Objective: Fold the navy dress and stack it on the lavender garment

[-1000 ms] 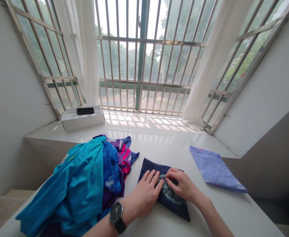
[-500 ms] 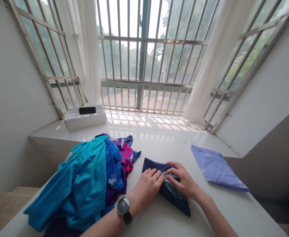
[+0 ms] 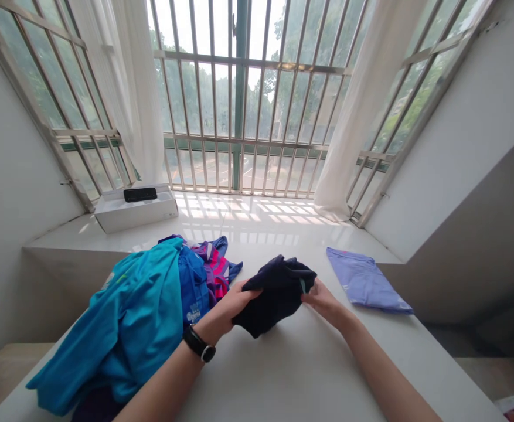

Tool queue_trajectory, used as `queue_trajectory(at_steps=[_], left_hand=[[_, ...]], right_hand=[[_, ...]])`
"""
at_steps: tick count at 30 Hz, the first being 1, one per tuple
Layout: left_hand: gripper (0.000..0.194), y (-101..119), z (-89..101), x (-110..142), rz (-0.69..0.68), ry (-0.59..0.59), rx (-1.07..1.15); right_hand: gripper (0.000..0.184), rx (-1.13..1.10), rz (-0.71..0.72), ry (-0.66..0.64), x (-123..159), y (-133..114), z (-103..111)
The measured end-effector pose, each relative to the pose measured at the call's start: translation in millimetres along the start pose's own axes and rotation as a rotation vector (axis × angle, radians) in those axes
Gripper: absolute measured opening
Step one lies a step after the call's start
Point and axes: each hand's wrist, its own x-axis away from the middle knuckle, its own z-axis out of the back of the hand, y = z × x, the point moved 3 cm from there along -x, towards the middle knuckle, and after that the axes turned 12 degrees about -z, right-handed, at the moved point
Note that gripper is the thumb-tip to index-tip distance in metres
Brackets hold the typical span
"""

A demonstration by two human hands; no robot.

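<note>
A folded dark navy garment point(image 3: 274, 299) is held up just over the white surface, bunched and turned so its printed side is mostly hidden. My left hand point(image 3: 235, 302) grips its left side, thumb on top and fingers underneath, with a black-strapped watch on the wrist. On the other side, my right hand point(image 3: 320, 302) pinches its right edge; some of those fingers are behind the cloth. Left of my hands lies a heap of clothes: a teal long-sleeved top point(image 3: 138, 322), a blue garment point(image 3: 193, 281) and a purple-and-pink striped one point(image 3: 216, 272).
To the right lies a folded lavender garment point(image 3: 366, 281) on the white ledge point(image 3: 257, 381). A white box point(image 3: 136, 211) with a black object point(image 3: 140, 194) on it stands at the back left. Behind are a barred window and white curtains point(image 3: 340, 140).
The navy garment, flat under both hands before, is now lifted and tipped over, its print turned away. My hands have moved apart to its two sides. The view has shifted slightly right.
</note>
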Motion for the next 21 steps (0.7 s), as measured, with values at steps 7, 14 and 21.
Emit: queue_trajectory(at_steps=[7,14,21], left_hand=[[0.048,-13,-6.4,3,0.157,0.053,0.431],[0.05,-14,-12.1,5,0.075,-0.033,0.415],[0.06,-23,-11.6,7,0.064,-0.106,0.368]], right_hand=[[0.059,-0.196,-0.126,-0.137,4,3,-29],[0.048,-0.291,-0.194,-0.087,5,12,-45],[0.052,-0.283,-0.287,-0.03,9,14,-50]])
